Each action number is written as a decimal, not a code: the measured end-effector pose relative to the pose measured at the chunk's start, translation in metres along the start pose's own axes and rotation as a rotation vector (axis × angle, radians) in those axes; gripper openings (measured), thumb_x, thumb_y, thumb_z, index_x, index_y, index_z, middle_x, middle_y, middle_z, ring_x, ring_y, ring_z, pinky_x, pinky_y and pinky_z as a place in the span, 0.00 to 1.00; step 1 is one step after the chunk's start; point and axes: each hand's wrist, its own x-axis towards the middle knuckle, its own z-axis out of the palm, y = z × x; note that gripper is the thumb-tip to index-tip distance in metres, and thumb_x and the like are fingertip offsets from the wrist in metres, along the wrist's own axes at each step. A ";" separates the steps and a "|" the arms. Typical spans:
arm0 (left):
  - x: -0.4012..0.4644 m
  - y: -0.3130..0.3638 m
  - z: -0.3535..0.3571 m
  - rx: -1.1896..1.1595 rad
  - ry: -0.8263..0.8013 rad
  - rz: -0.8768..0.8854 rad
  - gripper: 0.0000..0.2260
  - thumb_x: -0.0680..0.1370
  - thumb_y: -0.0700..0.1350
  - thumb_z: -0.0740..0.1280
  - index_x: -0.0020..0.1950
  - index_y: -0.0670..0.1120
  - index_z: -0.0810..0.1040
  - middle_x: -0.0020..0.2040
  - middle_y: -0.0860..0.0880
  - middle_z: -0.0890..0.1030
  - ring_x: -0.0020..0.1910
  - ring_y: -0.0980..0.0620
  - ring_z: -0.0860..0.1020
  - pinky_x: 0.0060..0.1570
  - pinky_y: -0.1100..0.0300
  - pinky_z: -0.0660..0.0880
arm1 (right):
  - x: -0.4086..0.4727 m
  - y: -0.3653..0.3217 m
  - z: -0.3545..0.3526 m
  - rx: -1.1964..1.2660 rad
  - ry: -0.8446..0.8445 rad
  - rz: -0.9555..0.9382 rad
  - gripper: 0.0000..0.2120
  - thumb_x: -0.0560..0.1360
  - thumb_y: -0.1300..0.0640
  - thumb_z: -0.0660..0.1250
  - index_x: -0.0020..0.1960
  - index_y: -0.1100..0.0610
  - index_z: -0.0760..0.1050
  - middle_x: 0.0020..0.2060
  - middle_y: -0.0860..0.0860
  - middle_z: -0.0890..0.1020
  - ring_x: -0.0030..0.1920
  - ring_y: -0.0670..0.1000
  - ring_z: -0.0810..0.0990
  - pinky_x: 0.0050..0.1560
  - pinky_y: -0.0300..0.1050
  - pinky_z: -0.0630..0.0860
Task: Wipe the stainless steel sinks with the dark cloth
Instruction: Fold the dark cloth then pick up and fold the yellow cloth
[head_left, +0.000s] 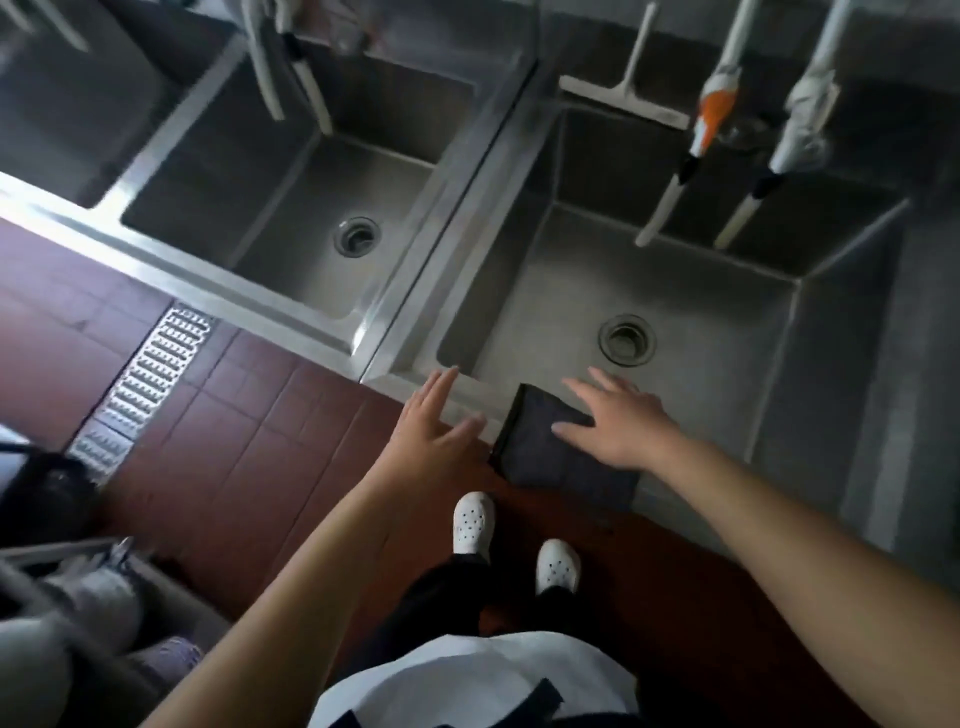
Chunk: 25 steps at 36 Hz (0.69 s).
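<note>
The dark cloth (556, 447) lies folded on the front rim of the right sink (649, 291). The right hand (618, 423) is wide, fingers spread just over the cloth (touching or not, I cannot tell). The left hand (434, 421) is also wide, holding nothing, near the rim beside the cloth.
</note>
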 end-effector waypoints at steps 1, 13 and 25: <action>-0.008 0.001 -0.015 -0.061 0.033 -0.010 0.31 0.80 0.56 0.66 0.80 0.57 0.57 0.81 0.53 0.57 0.80 0.53 0.53 0.78 0.46 0.54 | 0.003 -0.015 -0.018 0.006 0.002 -0.036 0.36 0.77 0.32 0.58 0.80 0.44 0.52 0.81 0.52 0.49 0.79 0.58 0.53 0.76 0.60 0.56; -0.045 -0.107 -0.170 0.089 0.422 -0.083 0.35 0.77 0.66 0.62 0.80 0.61 0.52 0.82 0.57 0.48 0.80 0.52 0.43 0.78 0.50 0.45 | -0.002 -0.257 -0.046 0.121 0.299 -0.452 0.31 0.78 0.40 0.63 0.78 0.41 0.59 0.80 0.46 0.57 0.80 0.48 0.49 0.78 0.51 0.49; -0.099 -0.311 -0.368 -0.095 0.606 -0.389 0.35 0.77 0.67 0.61 0.80 0.60 0.52 0.82 0.54 0.49 0.81 0.49 0.45 0.78 0.45 0.47 | 0.073 -0.527 0.028 0.116 0.133 -0.572 0.30 0.78 0.42 0.65 0.77 0.41 0.60 0.79 0.43 0.59 0.79 0.45 0.49 0.78 0.55 0.52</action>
